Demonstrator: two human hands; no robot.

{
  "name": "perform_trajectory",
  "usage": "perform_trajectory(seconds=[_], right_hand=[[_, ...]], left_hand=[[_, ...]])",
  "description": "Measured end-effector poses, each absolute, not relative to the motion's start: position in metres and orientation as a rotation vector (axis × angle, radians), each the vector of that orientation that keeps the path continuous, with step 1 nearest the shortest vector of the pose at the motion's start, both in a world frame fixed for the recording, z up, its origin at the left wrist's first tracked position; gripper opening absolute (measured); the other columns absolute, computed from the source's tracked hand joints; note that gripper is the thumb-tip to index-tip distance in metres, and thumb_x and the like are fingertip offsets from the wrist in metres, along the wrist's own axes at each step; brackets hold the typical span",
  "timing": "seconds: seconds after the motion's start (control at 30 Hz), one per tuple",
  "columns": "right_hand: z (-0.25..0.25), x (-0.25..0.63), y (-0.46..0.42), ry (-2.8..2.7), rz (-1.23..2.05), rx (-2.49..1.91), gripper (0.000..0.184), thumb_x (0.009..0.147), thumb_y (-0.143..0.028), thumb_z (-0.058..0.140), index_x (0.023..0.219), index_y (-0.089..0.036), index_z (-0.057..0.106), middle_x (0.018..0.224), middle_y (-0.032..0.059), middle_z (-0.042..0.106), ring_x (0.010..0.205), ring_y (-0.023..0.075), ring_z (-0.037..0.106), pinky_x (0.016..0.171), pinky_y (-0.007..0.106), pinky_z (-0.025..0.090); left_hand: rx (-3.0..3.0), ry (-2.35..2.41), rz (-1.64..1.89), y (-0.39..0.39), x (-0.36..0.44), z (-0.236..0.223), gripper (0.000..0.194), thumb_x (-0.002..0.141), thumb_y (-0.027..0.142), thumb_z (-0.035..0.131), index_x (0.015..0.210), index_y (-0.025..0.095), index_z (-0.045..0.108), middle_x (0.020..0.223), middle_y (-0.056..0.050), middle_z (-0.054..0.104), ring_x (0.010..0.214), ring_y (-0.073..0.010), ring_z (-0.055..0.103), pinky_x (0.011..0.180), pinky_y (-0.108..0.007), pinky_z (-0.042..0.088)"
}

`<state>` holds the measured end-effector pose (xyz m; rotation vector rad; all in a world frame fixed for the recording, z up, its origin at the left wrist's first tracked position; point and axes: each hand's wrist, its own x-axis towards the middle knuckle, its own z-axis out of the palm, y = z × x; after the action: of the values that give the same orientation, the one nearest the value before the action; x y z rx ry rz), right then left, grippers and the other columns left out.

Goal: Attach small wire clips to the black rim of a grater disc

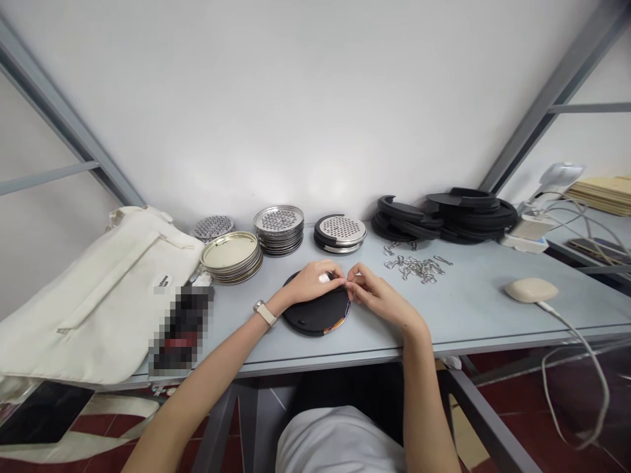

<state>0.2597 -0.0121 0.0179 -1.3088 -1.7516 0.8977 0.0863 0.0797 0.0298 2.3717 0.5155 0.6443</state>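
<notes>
A round black disc (315, 314) lies on the grey table (473, 315) in front of me. My left hand (311, 281) rests on the disc's far edge, fingers curled round its rim. Close beside it, my right hand (374, 292) pinches something small at that same edge; I cannot make out what. The fingertips of both hands nearly meet. A wristwatch (265, 313) sits on my left wrist. A scatter of small metal hooks (417, 266) lies just beyond my right hand.
Along the wall stand stacks of perforated metal discs (279, 228), gold-rimmed lids (231, 256), one perforated disc on a black ring (340, 233) and piled black rings (446, 217). A cream bag (93, 289) lies left, a beige mouse (531, 290) and cables right.
</notes>
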Motion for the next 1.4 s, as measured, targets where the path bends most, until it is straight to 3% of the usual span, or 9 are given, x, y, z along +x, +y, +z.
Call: perform_trajectory(seconds=[0.47, 0.63, 0.87, 1.13, 1.4], right_hand=[[0.016, 0.262, -0.013, -1.859, 0.866, -1.467, 0.025, 0.094, -0.037, 0.034, 0.077, -0.021, 0.045, 0.063, -0.0047, 0.05, 0.062, 0.0123, 0.047, 0.064, 0.025, 0.038], [0.018, 0.26, -0.014, -1.882, 0.829, -1.512, 0.026, 0.094, -0.037, 0.032, 0.076, -0.022, 0.043, 0.062, -0.0045, 0.049, 0.061, 0.0128, 0.046, 0.063, 0.025, 0.037], [0.017, 0.259, -0.012, -1.906, 0.767, -1.563, 0.026, 0.093, -0.036, 0.031, 0.076, -0.022, 0.045, 0.067, -0.0018, 0.053, 0.065, 0.0149, 0.049, 0.065, 0.027, 0.038], [0.023, 0.259, -0.015, -1.891, 0.819, -1.541, 0.03, 0.092, -0.04, 0.031, 0.082, -0.021, 0.052, 0.073, 0.0001, 0.059, 0.068, 0.0158, 0.051, 0.067, 0.028, 0.04], [0.022, 0.26, -0.014, -1.872, 0.846, -1.551, 0.03, 0.092, -0.041, 0.033, 0.075, -0.021, 0.047, 0.068, -0.0023, 0.052, 0.066, 0.0141, 0.048, 0.064, 0.026, 0.039]], left_hand=[[2.483, 0.642, 0.649, 0.082, 0.086, 0.025, 0.012, 0.084, 0.025, 0.051, 0.077, 0.017, 0.058, 0.08, 0.0, 0.059, 0.077, -0.0132, 0.055, 0.073, -0.025, 0.042], [2.501, 0.626, 0.677, 0.081, 0.086, 0.025, 0.009, 0.084, 0.025, 0.053, 0.084, 0.019, 0.059, 0.085, 0.0, 0.06, 0.082, -0.0137, 0.056, 0.077, -0.026, 0.043], [2.606, 0.578, 0.608, 0.073, 0.082, 0.031, 0.023, 0.083, 0.039, 0.058, 0.096, 0.02, 0.06, 0.099, -0.001, 0.06, 0.087, -0.0152, 0.058, 0.08, -0.027, 0.044], [2.583, 0.483, 0.612, 0.074, 0.082, 0.029, 0.018, 0.084, 0.028, 0.057, 0.1, 0.021, 0.058, 0.102, -0.001, 0.063, 0.094, -0.0154, 0.058, 0.084, -0.027, 0.044], [2.374, 0.451, 0.621, 0.077, 0.084, 0.028, 0.018, 0.08, 0.025, 0.062, 0.097, 0.018, 0.06, 0.095, -0.001, 0.066, 0.088, -0.0135, 0.061, 0.083, -0.025, 0.046]])
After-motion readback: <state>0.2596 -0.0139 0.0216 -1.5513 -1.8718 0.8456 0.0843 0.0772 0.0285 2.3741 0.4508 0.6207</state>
